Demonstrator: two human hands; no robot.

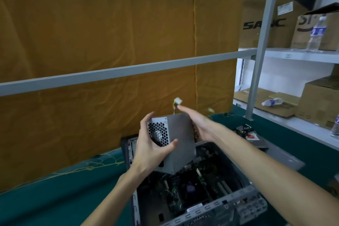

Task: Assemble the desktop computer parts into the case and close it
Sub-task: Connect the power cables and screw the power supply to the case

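A grey power supply (180,139) with a honeycomb fan grille is held in the air above the open computer case (236,200). My left hand (149,149) grips its grille end, thumb across the side panel. My right hand (199,124) holds the far end, forefinger stretched up toward a white cable connector (178,101) sticking out above the unit. The motherboard (190,187) shows inside the case, which lies on its side on the green table (55,198).
A grey side panel (282,156) and a flat drive with cables (251,135) lie on the table to the right. A grey rail (110,73) crosses an orange cloth behind. Shelves at right hold cardboard boxes (264,29) and water bottles (316,33).
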